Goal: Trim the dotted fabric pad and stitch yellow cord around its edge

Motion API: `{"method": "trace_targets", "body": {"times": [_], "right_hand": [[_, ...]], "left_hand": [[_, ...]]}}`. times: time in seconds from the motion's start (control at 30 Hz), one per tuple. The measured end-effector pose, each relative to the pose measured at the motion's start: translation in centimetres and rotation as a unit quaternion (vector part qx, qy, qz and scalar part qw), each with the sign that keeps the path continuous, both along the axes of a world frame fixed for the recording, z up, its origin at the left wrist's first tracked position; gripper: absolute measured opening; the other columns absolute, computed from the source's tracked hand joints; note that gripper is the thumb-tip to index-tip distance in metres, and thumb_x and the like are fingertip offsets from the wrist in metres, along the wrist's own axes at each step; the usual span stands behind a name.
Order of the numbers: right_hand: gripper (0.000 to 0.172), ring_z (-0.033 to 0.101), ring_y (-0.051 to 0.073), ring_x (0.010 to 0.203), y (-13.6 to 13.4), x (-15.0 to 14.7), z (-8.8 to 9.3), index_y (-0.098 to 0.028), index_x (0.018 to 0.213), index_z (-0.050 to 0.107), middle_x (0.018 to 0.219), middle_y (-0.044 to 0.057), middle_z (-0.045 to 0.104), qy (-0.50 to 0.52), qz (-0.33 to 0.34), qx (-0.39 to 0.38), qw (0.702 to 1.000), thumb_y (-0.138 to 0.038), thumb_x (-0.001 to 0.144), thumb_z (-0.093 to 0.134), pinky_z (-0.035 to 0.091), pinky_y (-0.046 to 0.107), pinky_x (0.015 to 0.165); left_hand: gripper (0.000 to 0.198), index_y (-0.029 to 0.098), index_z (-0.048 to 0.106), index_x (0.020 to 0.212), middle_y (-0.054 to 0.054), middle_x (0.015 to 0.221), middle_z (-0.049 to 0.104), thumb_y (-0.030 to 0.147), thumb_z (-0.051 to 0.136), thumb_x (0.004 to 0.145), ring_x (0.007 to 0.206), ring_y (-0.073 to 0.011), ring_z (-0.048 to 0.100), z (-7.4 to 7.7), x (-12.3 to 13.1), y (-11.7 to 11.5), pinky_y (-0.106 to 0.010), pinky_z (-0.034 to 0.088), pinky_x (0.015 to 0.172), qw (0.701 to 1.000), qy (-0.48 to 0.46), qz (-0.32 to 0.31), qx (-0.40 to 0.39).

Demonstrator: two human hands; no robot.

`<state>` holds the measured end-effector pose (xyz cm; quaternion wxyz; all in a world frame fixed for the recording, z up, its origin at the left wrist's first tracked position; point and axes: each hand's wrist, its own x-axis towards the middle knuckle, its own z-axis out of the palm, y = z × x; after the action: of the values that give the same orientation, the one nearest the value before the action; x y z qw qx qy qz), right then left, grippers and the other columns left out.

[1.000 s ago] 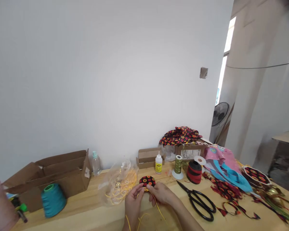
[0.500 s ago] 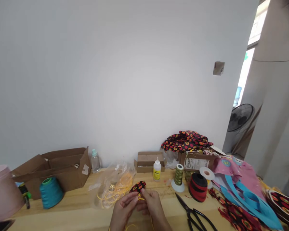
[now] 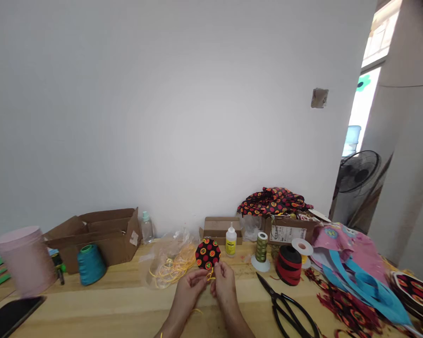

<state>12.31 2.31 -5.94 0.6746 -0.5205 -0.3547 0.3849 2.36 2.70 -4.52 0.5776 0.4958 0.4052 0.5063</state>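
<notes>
Fabric disc [image 3: 207, 253], black with orange and red spots, stands upright low in the centre of the frame, above the bench [image 3: 127, 305]. The right hand [image 3: 224, 283] pinches its lower edge. The left hand [image 3: 191, 287], close beside, is clenched on a yellow cord [image 3: 210, 277] running under the disc. A glue bottle [image 3: 231, 242] stands just behind, scissors [image 3: 289, 312] lie at lower right, and a teal spool [image 3: 90, 265] sits at lower left.

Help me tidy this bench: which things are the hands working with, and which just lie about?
In hand: round black fabric disc with orange dots, pinched by left hand and right hand; thin yellow cord at its lower edge.
Lying about: black metal scissors; teal thread cone; red ribbon spool; white glue bottle; brown cardboard box.
</notes>
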Motion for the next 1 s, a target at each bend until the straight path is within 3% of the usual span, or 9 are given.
{"method": "trace_targets", "body": {"times": [0.2,0.43,0.63,0.9,1.0], "right_hand": [[0.026,0.039,0.01,0.049,-0.2,1.0,-0.1,-0.017,0.049,0.046,0.048,-0.004,0.044,-0.077,-0.044,0.064,0.994,-0.036,0.064,0.05,0.033,0.02,0.047],[0.025,0.039,0.011,0.047,-0.2,0.5,0.4,-0.015,0.05,0.048,0.047,-0.003,0.044,-0.11,-0.011,0.081,0.991,-0.035,0.066,0.046,0.032,0.02,0.046],[0.022,0.038,0.01,0.047,-0.9,-0.1,1.1,-0.016,0.05,0.047,0.047,-0.004,0.042,-0.122,0.013,0.08,0.989,-0.031,0.065,0.045,0.03,0.02,0.046],[0.024,0.034,0.009,0.046,-1.1,0.0,1.2,-0.016,0.047,0.046,0.046,-0.005,0.038,-0.123,0.003,0.066,0.99,-0.031,0.066,0.045,0.026,0.019,0.044],[0.025,0.033,0.008,0.045,-1.1,0.1,1.1,-0.016,0.045,0.045,0.044,-0.005,0.037,-0.115,0.003,0.059,0.992,-0.032,0.065,0.047,0.024,0.019,0.044]], "left_hand": [[0.017,0.013,0.068,0.062,-0.003,0.057,0.067,0.018,0.067,0.046,0.057,-0.0186,0.059,-0.5,-0.1,-0.1,-0.028,0.043,0.059,0.995,0.075,-0.056,0.022],[0.025,0.013,0.067,0.072,-0.008,0.074,0.07,0.03,0.067,0.054,0.072,-0.0216,0.061,-0.4,-0.6,-0.2,-0.03,0.045,0.068,0.996,0.056,-0.038,0.058],[0.027,0.012,0.069,0.07,-0.008,0.072,0.07,0.034,0.066,0.055,0.07,-0.0221,0.061,-0.5,-0.7,-0.1,-0.029,0.044,0.068,0.99,0.085,-0.02,0.108],[0.027,0.012,0.067,0.06,0.001,0.048,0.062,0.036,0.07,0.048,0.045,-0.0111,0.05,-0.1,-0.8,-0.2,-0.02,0.035,0.046,0.997,-0.029,-0.061,-0.042],[0.027,0.012,0.064,0.061,0.008,0.031,0.044,0.035,0.07,0.048,0.03,-0.004,0.032,0.5,-0.7,-0.5,-0.016,0.02,0.034,0.994,-0.032,-0.062,-0.079]]}}
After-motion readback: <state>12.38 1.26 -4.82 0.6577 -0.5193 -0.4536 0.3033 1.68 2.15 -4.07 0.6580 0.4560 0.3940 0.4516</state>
